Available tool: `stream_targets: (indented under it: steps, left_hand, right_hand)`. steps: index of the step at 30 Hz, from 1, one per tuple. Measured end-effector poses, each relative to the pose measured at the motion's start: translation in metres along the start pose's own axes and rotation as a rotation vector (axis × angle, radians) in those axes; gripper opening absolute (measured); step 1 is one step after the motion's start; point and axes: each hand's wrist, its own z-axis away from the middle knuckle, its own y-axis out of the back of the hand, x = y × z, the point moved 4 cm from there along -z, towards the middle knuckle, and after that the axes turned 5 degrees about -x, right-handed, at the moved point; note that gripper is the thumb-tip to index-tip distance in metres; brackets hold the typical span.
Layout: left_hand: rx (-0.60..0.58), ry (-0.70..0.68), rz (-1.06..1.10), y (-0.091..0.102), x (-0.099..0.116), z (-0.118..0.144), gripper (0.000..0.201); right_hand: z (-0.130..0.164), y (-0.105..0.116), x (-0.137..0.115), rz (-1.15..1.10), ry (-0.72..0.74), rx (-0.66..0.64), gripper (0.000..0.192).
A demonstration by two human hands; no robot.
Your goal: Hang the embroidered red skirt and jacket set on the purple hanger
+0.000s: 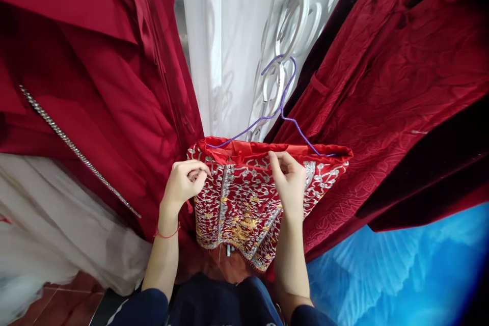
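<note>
A red embroidered skirt [244, 198] with silver and gold patterns hangs in front of me. Its smooth red waistband [263, 148] is on a purple wire hanger [281, 107], hooked into a white ring. My right hand [289, 175] pinches the upper edge of the skirt, right of its middle, with thumb and forefinger. At the skirt's upper left, my left hand [187, 179] is closed with curled fingers, the fingertips close to the cloth. Whether anything is between those fingers I cannot make out.
Plain red garments [114, 86] hang on the left, one with a sparkling trim [80, 153]; pale fabric [76, 219] lies below. White linked rings [300, 20] run down before a white curtain [237, 35]. Patterned red [382, 112] and bright blue [401, 270] fabrics are on the right.
</note>
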Motion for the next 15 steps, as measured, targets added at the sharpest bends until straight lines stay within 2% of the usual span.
stream_targets:
  steps: [2,4,6,8,9,10,11,13,15]
  left_hand:
    - [0.264,-0.044,-0.145,0.002,0.007,0.001,0.018]
    - [0.500,-0.051,-0.174,-0.003,0.013,0.003,0.015]
    - [0.677,-0.030,-0.094,-0.010,0.015,0.005,0.006]
    - [0.778,-0.028,0.054,-0.015,0.014,0.008,0.007]
    - [0.769,-0.048,0.142,-0.017,0.014,0.008,0.011]
    - [0.698,-0.084,0.228,-0.019,0.014,0.006,0.015]
    - [0.569,-0.126,0.303,-0.021,0.016,0.004,0.018]
    - [0.236,-0.174,0.386,-0.027,0.021,-0.001,0.020]
    - [-0.005,-0.146,0.365,-0.031,0.027,-0.003,0.016]
  right_hand:
    - [-0.002,-0.001,-0.003,0.049,0.034,-0.162,0.029]
    - [0.001,-0.007,-0.008,0.073,0.081,-0.444,0.025]
    - [0.009,-0.014,-0.013,0.033,0.129,-0.699,0.025]
    - [0.016,-0.018,-0.017,-0.097,0.166,-0.816,0.027]
    - [0.017,-0.018,-0.018,-0.190,0.171,-0.800,0.029]
    - [0.018,-0.017,-0.018,-0.281,0.166,-0.737,0.030]
    - [0.017,-0.016,-0.018,-0.348,0.156,-0.640,0.030]
    - [0.015,-0.012,-0.016,-0.388,0.157,-0.439,0.029]
    - [0.014,-0.013,-0.020,-0.330,0.218,-0.380,0.025]
